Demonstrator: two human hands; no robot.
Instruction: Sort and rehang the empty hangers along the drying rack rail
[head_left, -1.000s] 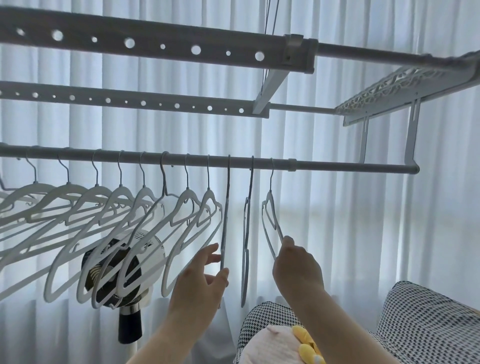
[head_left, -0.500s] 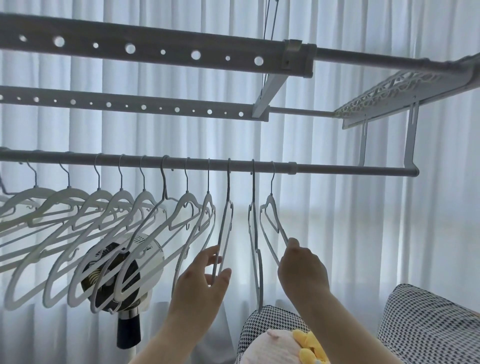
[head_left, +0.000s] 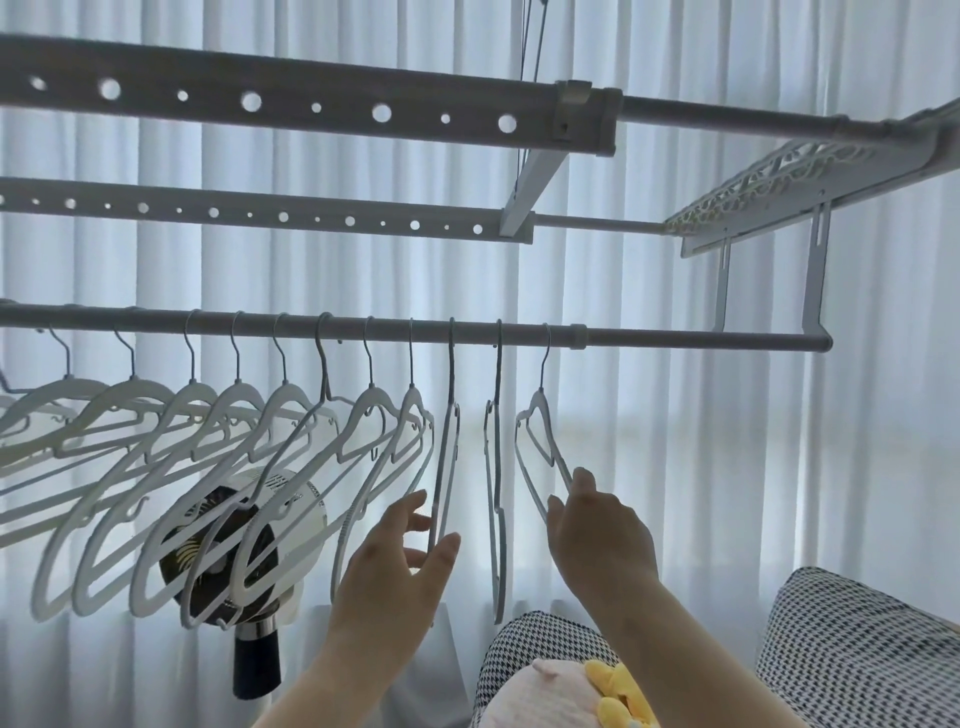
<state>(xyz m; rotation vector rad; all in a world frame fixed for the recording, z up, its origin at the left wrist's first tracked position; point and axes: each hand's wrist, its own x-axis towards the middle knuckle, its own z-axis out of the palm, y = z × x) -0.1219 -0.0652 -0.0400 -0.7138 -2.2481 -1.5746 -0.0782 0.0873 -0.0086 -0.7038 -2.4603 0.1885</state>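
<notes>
Hangers (head_left: 371, 397) being spaced out on a drying rack rail (head_left: 675, 339)

White empty hangers hang by their hooks from a grey horizontal rail. They are seen from below against a pale pleated curtain (head_left: 727, 467). Most crowd the left stretch, turned slantwise and overlapping. The last three on the right hang apart from one another.

The left hand (head_left: 389, 577) reaches up and pinches the lower end of the third hanger from the right (head_left: 445, 467) between thumb and fingers, and that hanger faces edge-on. The right hand (head_left: 602, 535) pinches the near shoulder of the end hanger (head_left: 555, 444), with the index fingertip on its upper arm and the thumb beneath.

Both grips sit low, well below the hooks, probably so that each hanger can be swung or slid along without lifting it off. Each held hanger's hook is over the rail, up and slightly left of the hand holding it. Between the two hands the middle hanger (head_left: 497, 571) dangles free and untouched.

A round fan (head_left: 291, 491) stands behind the crowded row. A houndstooth cushion (head_left: 857, 649) and a pink and yellow plush toy (head_left: 540, 696) lie below.
</notes>
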